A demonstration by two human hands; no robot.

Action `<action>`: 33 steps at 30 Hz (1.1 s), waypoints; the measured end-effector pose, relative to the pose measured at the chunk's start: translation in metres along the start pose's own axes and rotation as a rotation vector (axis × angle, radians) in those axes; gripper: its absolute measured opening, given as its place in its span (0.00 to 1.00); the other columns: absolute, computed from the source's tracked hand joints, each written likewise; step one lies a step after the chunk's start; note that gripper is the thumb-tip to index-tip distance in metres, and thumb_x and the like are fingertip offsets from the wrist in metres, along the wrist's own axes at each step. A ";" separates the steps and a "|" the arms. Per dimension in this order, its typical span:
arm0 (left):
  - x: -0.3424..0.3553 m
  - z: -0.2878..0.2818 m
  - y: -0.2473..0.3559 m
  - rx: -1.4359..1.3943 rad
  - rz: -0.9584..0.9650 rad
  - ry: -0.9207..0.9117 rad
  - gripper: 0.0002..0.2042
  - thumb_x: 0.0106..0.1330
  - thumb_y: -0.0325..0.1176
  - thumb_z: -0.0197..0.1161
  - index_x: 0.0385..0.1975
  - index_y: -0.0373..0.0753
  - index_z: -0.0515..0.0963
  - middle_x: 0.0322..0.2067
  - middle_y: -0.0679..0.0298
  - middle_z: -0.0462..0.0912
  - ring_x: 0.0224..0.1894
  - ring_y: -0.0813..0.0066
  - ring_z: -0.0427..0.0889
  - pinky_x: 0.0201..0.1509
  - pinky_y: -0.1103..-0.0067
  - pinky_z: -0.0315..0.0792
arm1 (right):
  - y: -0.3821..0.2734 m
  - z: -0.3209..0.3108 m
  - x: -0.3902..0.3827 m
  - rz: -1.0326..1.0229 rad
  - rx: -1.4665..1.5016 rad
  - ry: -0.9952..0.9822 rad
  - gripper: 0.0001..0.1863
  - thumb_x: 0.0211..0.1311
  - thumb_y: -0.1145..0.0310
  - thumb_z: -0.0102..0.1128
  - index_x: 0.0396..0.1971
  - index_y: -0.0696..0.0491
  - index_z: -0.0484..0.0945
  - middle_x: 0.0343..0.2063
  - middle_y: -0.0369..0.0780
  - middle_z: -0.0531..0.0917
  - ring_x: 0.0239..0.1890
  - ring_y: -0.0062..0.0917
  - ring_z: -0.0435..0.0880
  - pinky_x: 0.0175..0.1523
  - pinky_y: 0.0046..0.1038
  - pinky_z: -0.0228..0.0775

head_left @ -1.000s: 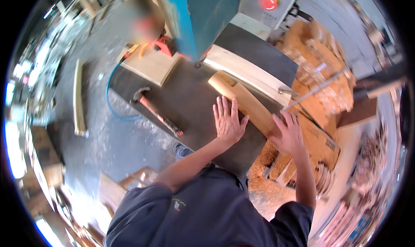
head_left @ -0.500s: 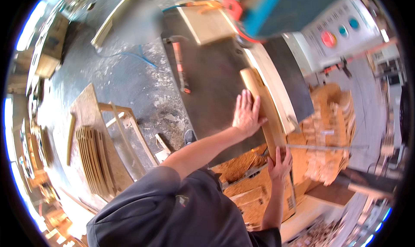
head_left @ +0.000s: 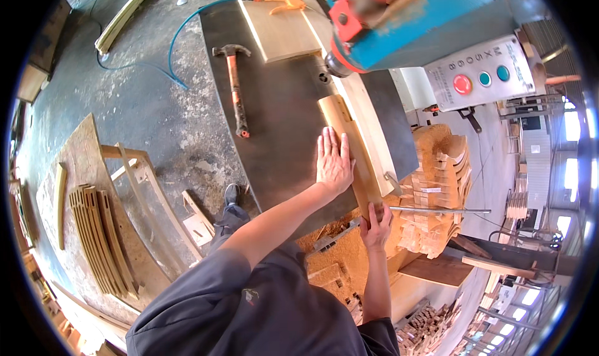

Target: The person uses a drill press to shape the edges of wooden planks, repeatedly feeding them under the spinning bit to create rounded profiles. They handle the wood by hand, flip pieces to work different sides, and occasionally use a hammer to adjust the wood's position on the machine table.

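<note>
A long, rounded wooden piece (head_left: 360, 164) lies on the dark machine table (head_left: 274, 163), alongside a pale wooden fence (head_left: 372, 134). My left hand (head_left: 334, 169) rests flat on its left side, fingers stretched toward the far end. At the near end, my right hand (head_left: 376, 227) has its fingers and thumb closed around the wood. Just beyond the far end stands the spindle head (head_left: 340, 63) of a blue machine (head_left: 430, 28). Whether the spindle turns cannot be told.
A claw hammer (head_left: 234, 85) and a flat board (head_left: 281, 28) with an orange air gun (head_left: 281, 4) lie on the table. The control panel (head_left: 480, 72) hangs right. Sawdust (head_left: 321, 234) and stacked wood pieces (head_left: 437, 181) are close by; curved slats (head_left: 100, 237) sit on a left bench.
My view has shifted, so the table and both hands appear farther left, and the picture is sharper. My hands keep about the same places on the wooden piece.
</note>
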State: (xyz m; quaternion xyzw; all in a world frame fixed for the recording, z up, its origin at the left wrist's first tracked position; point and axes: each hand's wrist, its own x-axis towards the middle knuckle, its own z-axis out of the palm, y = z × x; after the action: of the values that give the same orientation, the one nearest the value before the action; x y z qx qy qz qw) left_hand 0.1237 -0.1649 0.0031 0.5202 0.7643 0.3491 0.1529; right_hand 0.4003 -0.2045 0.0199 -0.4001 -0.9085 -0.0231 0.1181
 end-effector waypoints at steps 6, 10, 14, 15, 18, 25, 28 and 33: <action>0.003 0.019 0.009 0.051 -0.062 0.150 0.38 0.71 0.40 0.62 0.76 0.26 0.57 0.75 0.24 0.53 0.80 0.26 0.47 0.84 0.46 0.40 | 0.012 0.002 -0.008 -0.160 0.027 0.066 0.26 0.63 0.59 0.68 0.61 0.51 0.83 0.68 0.54 0.73 0.64 0.55 0.75 0.67 0.53 0.69; 0.008 0.032 0.006 0.165 -0.129 0.189 0.37 0.72 0.39 0.60 0.77 0.29 0.58 0.76 0.27 0.53 0.82 0.32 0.47 0.85 0.51 0.39 | 0.005 0.011 -0.005 -0.192 0.082 0.150 0.25 0.62 0.60 0.67 0.59 0.51 0.84 0.68 0.51 0.73 0.70 0.51 0.72 0.70 0.52 0.67; 0.012 0.042 0.003 0.227 -0.163 0.251 0.37 0.72 0.41 0.58 0.78 0.29 0.57 0.78 0.34 0.55 0.83 0.39 0.48 0.86 0.54 0.39 | 0.010 0.006 0.004 -0.213 0.129 0.103 0.26 0.61 0.61 0.66 0.60 0.49 0.83 0.67 0.51 0.73 0.71 0.48 0.71 0.71 0.51 0.66; 0.016 0.044 0.002 0.203 -0.173 0.281 0.37 0.73 0.42 0.58 0.78 0.29 0.57 0.78 0.34 0.56 0.83 0.40 0.49 0.86 0.54 0.39 | 0.014 0.007 0.007 -0.236 0.188 0.111 0.25 0.63 0.61 0.63 0.61 0.50 0.82 0.68 0.51 0.73 0.71 0.48 0.70 0.71 0.50 0.66; 0.013 0.047 0.008 0.275 -0.209 0.258 0.37 0.75 0.45 0.55 0.78 0.28 0.57 0.78 0.37 0.57 0.83 0.42 0.50 0.85 0.54 0.40 | 0.026 0.012 0.006 -0.229 0.201 0.094 0.25 0.65 0.60 0.62 0.61 0.50 0.82 0.68 0.50 0.74 0.71 0.48 0.71 0.73 0.49 0.65; 0.010 0.062 0.020 0.293 -0.255 0.314 0.35 0.77 0.43 0.54 0.77 0.28 0.57 0.77 0.35 0.57 0.82 0.41 0.51 0.85 0.54 0.42 | 0.029 0.012 0.007 -0.268 0.265 0.058 0.24 0.67 0.64 0.60 0.60 0.58 0.81 0.68 0.46 0.78 0.75 0.44 0.70 0.78 0.49 0.61; 0.008 0.070 0.026 0.307 -0.276 0.334 0.34 0.77 0.41 0.53 0.77 0.27 0.58 0.76 0.35 0.58 0.82 0.40 0.51 0.85 0.54 0.42 | 0.025 0.012 0.011 -0.258 0.280 0.035 0.24 0.67 0.67 0.59 0.61 0.59 0.81 0.67 0.45 0.78 0.74 0.45 0.72 0.77 0.49 0.62; 0.025 0.062 0.021 0.284 -0.302 0.341 0.34 0.77 0.41 0.53 0.76 0.26 0.58 0.77 0.35 0.57 0.82 0.41 0.50 0.85 0.55 0.43 | 0.020 0.024 0.028 -0.260 0.308 0.040 0.24 0.68 0.67 0.58 0.61 0.59 0.81 0.67 0.47 0.79 0.72 0.48 0.74 0.76 0.50 0.64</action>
State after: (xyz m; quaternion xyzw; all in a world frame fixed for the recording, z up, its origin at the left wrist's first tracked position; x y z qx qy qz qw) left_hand 0.1641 -0.1145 -0.0231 0.3502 0.8893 0.2941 -0.0020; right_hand 0.3914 -0.1675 0.0017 -0.2562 -0.9428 0.0932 0.1917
